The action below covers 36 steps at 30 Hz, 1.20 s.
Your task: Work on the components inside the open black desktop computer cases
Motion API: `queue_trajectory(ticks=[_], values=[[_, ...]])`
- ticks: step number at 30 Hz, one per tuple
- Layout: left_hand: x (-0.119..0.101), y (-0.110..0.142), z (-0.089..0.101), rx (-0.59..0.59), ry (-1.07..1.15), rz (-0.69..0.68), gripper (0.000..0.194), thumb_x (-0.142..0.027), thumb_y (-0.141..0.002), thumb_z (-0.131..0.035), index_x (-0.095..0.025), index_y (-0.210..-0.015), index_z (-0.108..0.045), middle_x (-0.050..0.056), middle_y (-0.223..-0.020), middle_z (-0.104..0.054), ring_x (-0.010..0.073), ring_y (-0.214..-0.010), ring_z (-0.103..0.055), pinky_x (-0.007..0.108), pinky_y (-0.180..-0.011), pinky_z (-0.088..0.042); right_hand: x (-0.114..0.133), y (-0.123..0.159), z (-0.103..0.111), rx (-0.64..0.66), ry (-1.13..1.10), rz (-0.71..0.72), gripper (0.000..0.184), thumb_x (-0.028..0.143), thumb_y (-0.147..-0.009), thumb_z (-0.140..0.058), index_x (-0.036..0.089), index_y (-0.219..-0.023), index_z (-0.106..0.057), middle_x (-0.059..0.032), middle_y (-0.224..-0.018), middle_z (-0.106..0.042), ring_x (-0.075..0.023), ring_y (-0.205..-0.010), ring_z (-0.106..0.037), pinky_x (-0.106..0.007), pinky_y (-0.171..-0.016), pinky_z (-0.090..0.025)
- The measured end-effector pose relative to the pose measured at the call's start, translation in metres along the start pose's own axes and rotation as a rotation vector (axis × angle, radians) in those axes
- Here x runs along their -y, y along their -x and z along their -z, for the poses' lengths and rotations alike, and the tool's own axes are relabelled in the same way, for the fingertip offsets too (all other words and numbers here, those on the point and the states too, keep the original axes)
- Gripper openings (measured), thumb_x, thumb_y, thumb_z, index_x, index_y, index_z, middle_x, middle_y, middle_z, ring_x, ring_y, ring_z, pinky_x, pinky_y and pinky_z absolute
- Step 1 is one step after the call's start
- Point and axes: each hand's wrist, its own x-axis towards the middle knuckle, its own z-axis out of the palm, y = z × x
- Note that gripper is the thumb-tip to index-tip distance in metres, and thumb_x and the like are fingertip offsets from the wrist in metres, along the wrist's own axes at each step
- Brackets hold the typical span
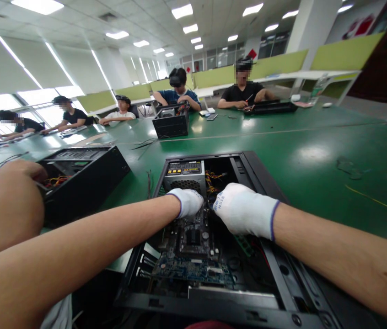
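A black computer case [260, 171] lies open on its side in front of me. Inside it, my left hand [189, 202], in a white glove, reaches over the motherboard [191, 237] just below the power supply [185, 170]. Its fingers are curled together; anything between them is hidden. My right hand [238, 208], gloved in white with blue print, is closed close beside it, at a dark rounded part I cannot identify. Yellow and black cables [212, 180] run from the power supply behind my hands. A green memory module [244, 244] shows under my right hand.
At left, another person's bare arm [11, 205] reaches into a second computer case [87, 183]. Across the green table [317, 151], several people work, one at a case [171, 122]. A yellow wire [375, 200] and a clear plastic bag [348, 168] lie at right.
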Motion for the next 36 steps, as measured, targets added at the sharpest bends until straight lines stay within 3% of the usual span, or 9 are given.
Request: queue_trajectory(ticks=[7,15,19,24,27,31,34,36], values=[[-0.006,0.004,0.012,0.117,-0.091,-0.042,0.053,-0.026,-0.068,-0.084,-0.015,-0.118,-0.070,0.018,-0.124,-0.071,0.0334,-0.117,-0.068,0.041,-0.100,-0.056,0.003,-0.003,-0.001,0.029,0.078,0.022,0.023,0.027,-0.065,-0.077,0.019,-0.086,-0.076,-0.0129,-0.088,-0.076,-0.0285,-0.086,-0.074,-0.036,-0.069,-0.055],[-0.005,-0.002,0.003,0.126,-0.104,-0.034,0.067,-0.035,-0.060,-0.089,-0.016,-0.122,-0.071,0.016,-0.125,-0.071,0.0345,-0.118,-0.067,0.043,-0.100,-0.056,0.004,-0.009,-0.014,-0.075,0.007,-0.037,0.018,0.027,-0.061,-0.079,0.020,-0.076,-0.074,-0.0100,-0.080,-0.075,-0.0261,-0.086,-0.074,-0.033,-0.073,-0.054],[-0.004,0.001,0.003,0.099,-0.085,-0.007,0.075,-0.037,-0.053,-0.092,-0.020,-0.123,-0.071,0.014,-0.127,-0.071,0.0335,-0.118,-0.067,0.040,-0.101,-0.055,0.007,-0.004,-0.006,0.014,0.098,-0.006,0.019,0.026,-0.072,-0.075,0.019,-0.089,-0.078,-0.0134,-0.088,-0.077,-0.0294,-0.087,-0.075,-0.037,-0.071,-0.054],[-0.004,0.011,0.008,0.009,-0.021,0.041,0.091,-0.051,-0.058,-0.085,-0.012,-0.137,-0.058,0.021,-0.132,-0.066,0.0364,-0.119,-0.066,0.043,-0.100,-0.055,0.011,0.004,0.003,0.062,0.152,0.006,0.025,0.030,-0.084,-0.066,0.019,-0.102,-0.080,-0.0157,-0.093,-0.077,-0.0325,-0.087,-0.075,-0.040,-0.068,-0.054],[-0.004,0.021,0.011,-0.061,0.026,0.054,0.091,-0.056,-0.064,-0.078,-0.009,-0.138,-0.054,0.024,-0.132,-0.065,0.0383,-0.118,-0.066,0.045,-0.097,-0.057,0.007,0.011,0.004,-0.089,0.029,-0.019,0.029,0.037,-0.086,-0.061,0.018,-0.097,-0.080,-0.0147,-0.091,-0.077,-0.0309,-0.087,-0.074,-0.040,-0.075,-0.054],[-0.005,0.044,0.012,-0.174,0.096,0.047,0.060,-0.050,-0.083,-0.057,-0.010,-0.128,-0.060,0.025,-0.128,-0.065,0.0384,-0.113,-0.068,0.048,-0.093,-0.057,-0.016,0.033,-0.001,-0.474,-0.215,-0.042,0.041,0.053,-0.089,-0.057,0.019,-0.103,-0.077,-0.0131,-0.106,-0.075,-0.0285,-0.101,-0.069,-0.040,-0.091,-0.051],[-0.007,0.070,0.010,-0.270,0.158,0.016,0.045,-0.038,-0.089,-0.046,-0.011,-0.121,-0.061,0.022,-0.121,-0.068,0.0355,-0.110,-0.069,0.044,-0.091,-0.057,-0.048,0.061,-0.031,-0.767,-0.233,-0.264,0.060,0.059,-0.090,-0.053,0.016,-0.129,-0.068,-0.0188,-0.136,-0.063,-0.0355,-0.127,-0.056,-0.051,-0.106,-0.045],[-0.011,0.092,0.007,-0.341,0.196,-0.008,0.038,-0.036,-0.092,-0.042,-0.014,-0.114,-0.062,0.018,-0.113,-0.072,0.0315,-0.106,-0.071,0.039,-0.089,-0.056,-0.070,0.080,-0.066,-0.866,-0.214,-0.420,0.069,0.062,-0.091,-0.049,0.014,-0.139,-0.061,-0.0225,-0.142,-0.058,-0.0394,-0.130,-0.054,-0.056,-0.103,-0.048]])
